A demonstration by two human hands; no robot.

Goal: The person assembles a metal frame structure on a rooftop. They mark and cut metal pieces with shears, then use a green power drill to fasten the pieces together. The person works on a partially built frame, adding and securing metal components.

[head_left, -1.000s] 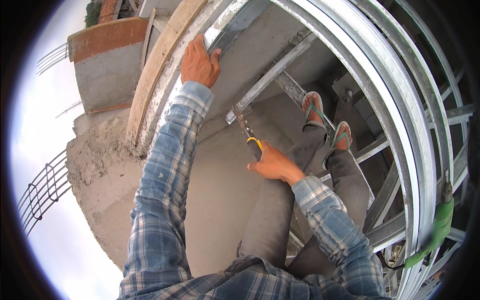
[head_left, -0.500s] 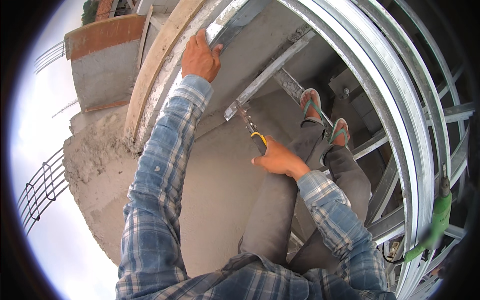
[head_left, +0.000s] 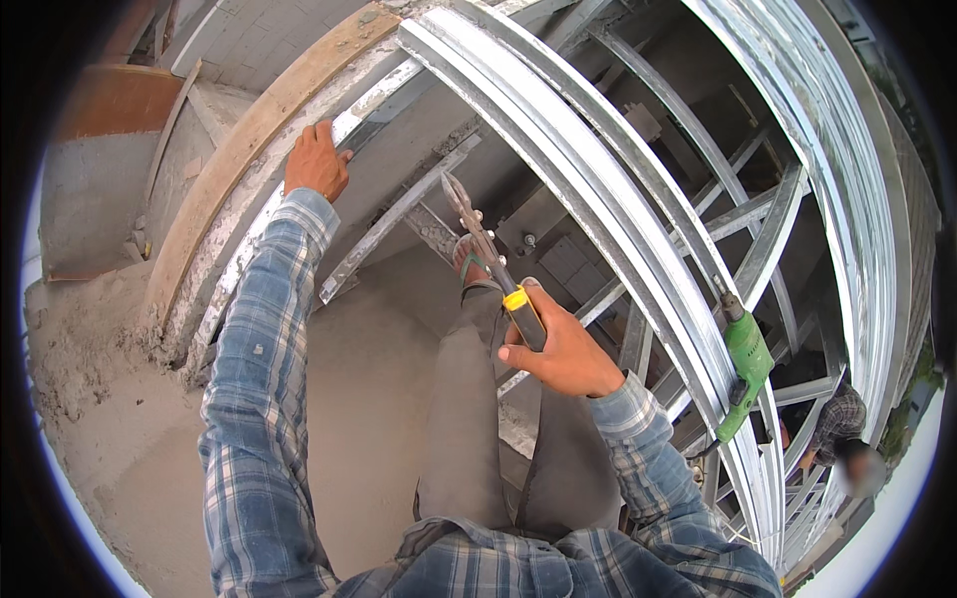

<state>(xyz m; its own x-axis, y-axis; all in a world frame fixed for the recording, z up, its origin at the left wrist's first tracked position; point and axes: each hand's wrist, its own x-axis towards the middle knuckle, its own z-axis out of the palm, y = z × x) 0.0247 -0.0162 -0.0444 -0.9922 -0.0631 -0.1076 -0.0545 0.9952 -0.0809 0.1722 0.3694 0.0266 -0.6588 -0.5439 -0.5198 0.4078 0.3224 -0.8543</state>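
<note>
My left hand is at the far left, its fingers curled over the edge of a pale metal channel that runs along the concrete wall. In my right hand is a pair of tin snips with black and yellow handles. The fingers wrap round the handles, and the jaws point up and away from me. They are in the air above my foot, apart from the shorter metal strut behind them.
Long bright steel channels curve across the right side. A green power drill lies on them, over an open metal frame with gaps. A wooden board edges the concrete wall at left. Another person is at the lower right.
The view has swung to the right, bringing the drill and another person further in. The snips have come away from the strut's end and been raised. My left hand stays on the channel.
</note>
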